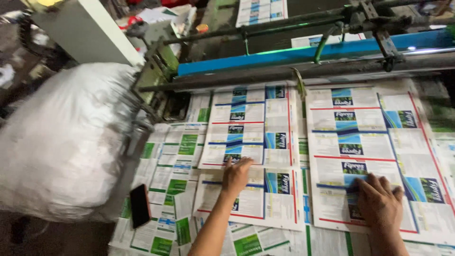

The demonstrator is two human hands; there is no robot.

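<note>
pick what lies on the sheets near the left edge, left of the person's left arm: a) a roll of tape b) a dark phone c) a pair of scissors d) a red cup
b: a flat dark phone lies on the green-printed sheets, left of the left hand.

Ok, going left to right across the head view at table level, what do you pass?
White sack → dark phone → left hand on a printed sheet → right hand on another printed sheet.

Right printed sheet [379, 142]: far edge hidden beneath the machine roller [303, 71], near corner cut off. White sack [61, 142]: blurred.
</note>
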